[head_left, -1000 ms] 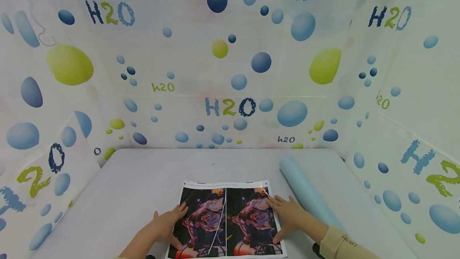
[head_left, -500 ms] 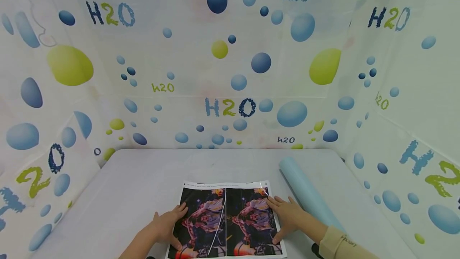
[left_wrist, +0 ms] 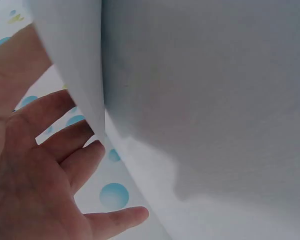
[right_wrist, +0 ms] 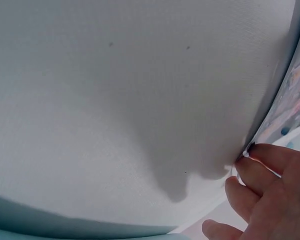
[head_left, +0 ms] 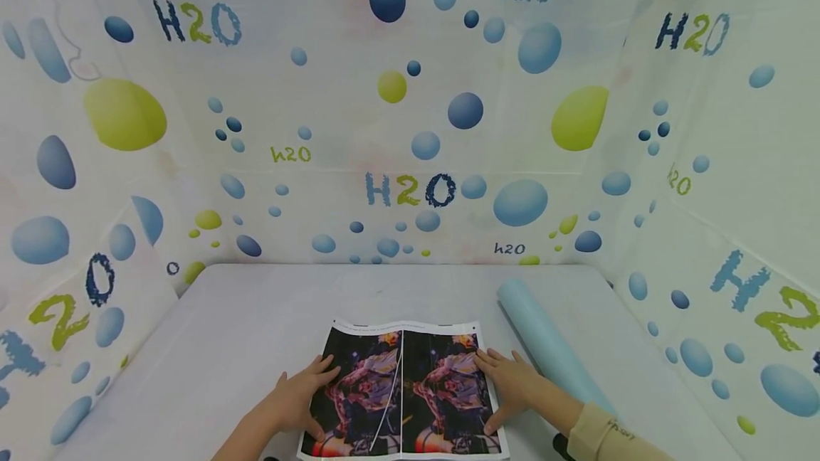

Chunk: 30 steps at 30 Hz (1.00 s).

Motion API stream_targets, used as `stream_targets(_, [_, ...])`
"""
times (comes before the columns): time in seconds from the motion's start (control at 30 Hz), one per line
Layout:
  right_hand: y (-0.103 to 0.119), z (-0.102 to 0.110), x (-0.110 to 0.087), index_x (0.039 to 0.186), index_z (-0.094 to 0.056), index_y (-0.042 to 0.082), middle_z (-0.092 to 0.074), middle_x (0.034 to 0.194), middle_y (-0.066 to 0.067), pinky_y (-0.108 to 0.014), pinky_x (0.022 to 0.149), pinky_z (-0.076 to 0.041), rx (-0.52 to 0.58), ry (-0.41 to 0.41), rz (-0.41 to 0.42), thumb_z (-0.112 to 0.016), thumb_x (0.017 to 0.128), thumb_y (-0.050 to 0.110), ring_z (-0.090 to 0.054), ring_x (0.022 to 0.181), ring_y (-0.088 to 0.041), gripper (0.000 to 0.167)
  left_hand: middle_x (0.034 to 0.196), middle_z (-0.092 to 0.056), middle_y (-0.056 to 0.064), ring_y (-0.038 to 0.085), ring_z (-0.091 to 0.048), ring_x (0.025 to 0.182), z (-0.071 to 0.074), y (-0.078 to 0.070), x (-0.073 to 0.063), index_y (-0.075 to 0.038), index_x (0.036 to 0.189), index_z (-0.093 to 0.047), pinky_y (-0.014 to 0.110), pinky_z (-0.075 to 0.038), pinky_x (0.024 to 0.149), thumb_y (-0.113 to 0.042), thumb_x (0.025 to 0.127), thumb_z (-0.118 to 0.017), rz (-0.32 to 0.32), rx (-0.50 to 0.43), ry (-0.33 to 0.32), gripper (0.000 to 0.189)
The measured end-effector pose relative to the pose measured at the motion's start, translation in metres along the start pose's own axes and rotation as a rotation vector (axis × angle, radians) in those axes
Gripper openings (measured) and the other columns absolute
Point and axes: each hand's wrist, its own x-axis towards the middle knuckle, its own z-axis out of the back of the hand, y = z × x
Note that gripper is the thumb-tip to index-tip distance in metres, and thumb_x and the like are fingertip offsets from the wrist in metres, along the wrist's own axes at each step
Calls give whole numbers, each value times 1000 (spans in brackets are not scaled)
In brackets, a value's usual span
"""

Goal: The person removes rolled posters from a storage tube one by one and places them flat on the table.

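Note:
A flat printed sheet (head_left: 442,390) lies in front of me in the head view, with two matching dark concert-like pictures side by side and a white margin. My left hand (head_left: 297,400) touches its left edge, thumb and fingers spread over the print. My right hand (head_left: 512,386) touches the right edge in the same way. In the left wrist view the left hand (left_wrist: 45,170) has its fingers extended, some partly hidden behind a white flap (left_wrist: 75,50). In the right wrist view fingertips of the right hand (right_wrist: 270,195) meet the sheet's glossy edge (right_wrist: 285,105).
A light blue roll (head_left: 551,347) lies slantwise on the white table (head_left: 256,311), right of the sheet, beside the right forearm. Bubble-patterned curtains (head_left: 410,112) with H2O lettering stand behind the table and at both sides. A small dark object (head_left: 562,445) shows by the right wrist.
The sheet now bows slightly, and its far left corner has shifted inward. The left hand has moved a little to the right. The right hand is almost unchanged.

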Motion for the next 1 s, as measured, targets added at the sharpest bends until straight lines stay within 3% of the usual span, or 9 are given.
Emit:
stream_targets(0.2, [2,3,-1,139,-38,7,-36,142,-11,-63,98,-22,48,16,-28,-78,49,62,-30,131,-33,113,143,-32,20,42,-26,130,7,-10,-2,-1,130,-49,78,-15,83,-26,46,-89,-63,4,-49,97])
stream_targets(0.37, [1,4,-5,137,-41,10,-37,141,-14,-65,96,-22,66,-21,18,-78,50,62,-31,130,-36,109,143,-32,19,42,-28,129,10,-18,-2,-1,130,-49,74,-22,85,-30,61,-83,-82,-13,-102,82])
stream_targets(0.5, [4,1,-5,135,-44,10,-40,138,-16,-64,96,-24,11,-52,41,-74,51,67,-33,128,-36,106,144,-31,18,43,-29,128,11,-23,0,0,130,-48,65,-32,89,-30,72,-76,-111,-16,-169,71])
stream_targets(0.67, [11,-3,-5,133,-46,8,-44,132,-19,-62,96,-27,-64,-70,45,-67,52,75,-37,125,-37,107,144,-31,16,40,-30,129,12,-33,3,-2,132,-47,58,-35,93,-30,78,-72,-132,-19,-226,65])
stream_targets(0.87, [21,-6,-5,130,-49,5,-48,126,-21,-61,95,-29,-75,-116,33,-60,55,80,-40,122,-38,107,141,-36,16,37,-36,126,9,-46,7,-2,130,-50,55,-37,92,-27,76,-74,-197,83,-359,63])
stream_targets(1.0, [30,-6,-6,127,-51,1,-49,121,-25,-61,93,-31,-57,-146,35,-55,61,79,-41,119,-42,102,138,-40,16,36,-41,124,4,-58,8,-4,127,-53,58,-38,90,-27,76,-74,-201,166,-438,60])
